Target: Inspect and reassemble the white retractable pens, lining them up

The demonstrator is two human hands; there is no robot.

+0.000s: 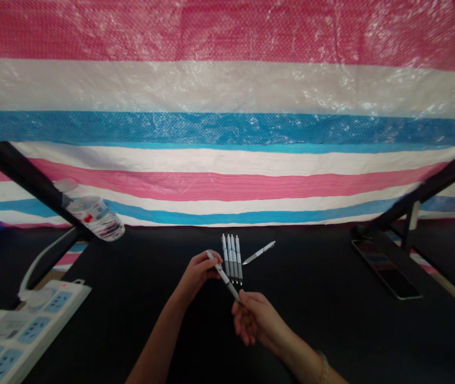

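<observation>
The left hand (199, 271) is pinching the upper, white end of a pen (223, 276) between thumb and fingers, while the right hand (260, 321) is clamping its lower, grey end between thumb and fingertips. In the head view, this pen is slanting between the two hands above the black table (311, 325), its upper end pointing away and to the left. The right hand's remaining fingers are curling beneath it.

Just beyond the held pen, four pens (233, 260) are lying side by side in a row, their grey ends pointing toward the person. To the right of them, a loose pen (259, 253) is lying aslant, its grey end sitting near the row.

At the left, a white power strip (18, 328) is resting with a white cable (38, 258) running from it, and a clear bottle (105, 221) is standing or leaning near a black bar; which, I cannot tell. At the right, a phone (387, 269) is lying flat. A striped sheet (227, 128) is hanging behind everything.
</observation>
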